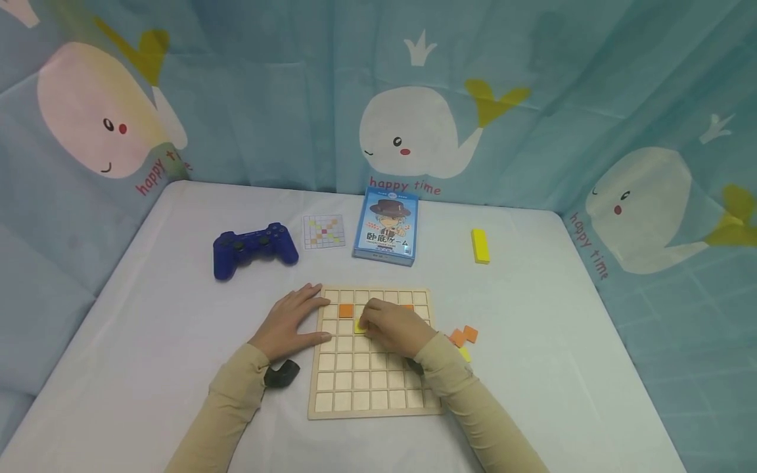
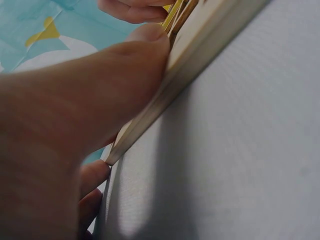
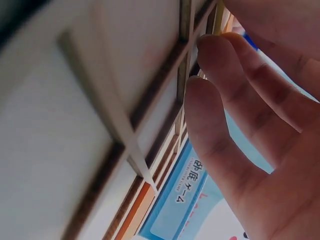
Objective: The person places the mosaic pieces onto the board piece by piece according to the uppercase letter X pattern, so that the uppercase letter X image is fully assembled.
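A wooden grid board (image 1: 327, 401) lies on the white table. Over its upper middle, my right hand (image 1: 399, 325) pinches a yellow square tile (image 1: 358, 327) at one of the cells. One orange tile (image 1: 345, 311) sits up and left of those fingers; another orange tile (image 1: 409, 307) shows partly behind the hand. My left hand (image 1: 292, 325) rests at the board's upper left edge, fingers and thumb spread. In the left wrist view the left thumb (image 2: 135, 62) lies against the board's side. Loose orange tiles (image 1: 470, 334) and a yellow one (image 1: 464, 355) lie right of the board.
Behind the board are a blue game controller (image 1: 254, 248), a pattern card (image 1: 324, 231) with coloured squares, and a blue game box (image 1: 386, 226). A yellow block (image 1: 480, 246) lies farther right. A whale-print curtain (image 1: 284, 118) hangs behind the table.
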A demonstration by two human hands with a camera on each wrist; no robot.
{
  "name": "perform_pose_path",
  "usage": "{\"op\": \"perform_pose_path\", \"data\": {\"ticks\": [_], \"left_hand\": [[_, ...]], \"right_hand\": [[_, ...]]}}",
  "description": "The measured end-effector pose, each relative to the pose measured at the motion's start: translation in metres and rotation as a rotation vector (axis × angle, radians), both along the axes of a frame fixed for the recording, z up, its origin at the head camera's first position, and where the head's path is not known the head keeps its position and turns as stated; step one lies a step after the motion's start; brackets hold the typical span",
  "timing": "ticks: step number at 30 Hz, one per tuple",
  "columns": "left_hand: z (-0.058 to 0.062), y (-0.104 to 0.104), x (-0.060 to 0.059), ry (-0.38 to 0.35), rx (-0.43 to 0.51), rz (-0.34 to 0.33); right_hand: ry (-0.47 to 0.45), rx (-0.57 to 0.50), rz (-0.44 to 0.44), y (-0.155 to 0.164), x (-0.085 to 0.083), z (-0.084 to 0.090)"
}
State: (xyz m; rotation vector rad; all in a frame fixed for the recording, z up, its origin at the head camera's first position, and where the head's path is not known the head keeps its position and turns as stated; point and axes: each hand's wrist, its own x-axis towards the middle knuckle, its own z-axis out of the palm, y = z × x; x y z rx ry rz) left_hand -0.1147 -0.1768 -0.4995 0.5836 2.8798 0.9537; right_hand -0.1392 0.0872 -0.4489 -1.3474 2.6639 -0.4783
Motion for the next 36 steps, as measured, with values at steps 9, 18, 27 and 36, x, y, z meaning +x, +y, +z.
{"op": "perform_pose_path", "data": {"ticks": [9, 18, 27, 36], "left_hand": [[-0.001, 0.002, -0.001, 0.001, 0.003, -0.005], [-0.001, 0.002, -0.002, -0.002, -0.004, 0.0], [-0.001, 0.002, 0.0, 0.028, 0.017, 0.0], [-0.001, 0.0, 0.0, -0.012, 0.01, 0.003]], "right_hand": [[0.02, -0.027, 0.01, 0.002, 0.0, -0.005], [0.055, -0.005, -0.054, 0.027, 0.005, 0.007], [0.034, -0.023, -0.403, 0.115, 0.021, 0.012], [0.035, -0.013, -0.547, 0.165, 0.026, -0.005]]}}
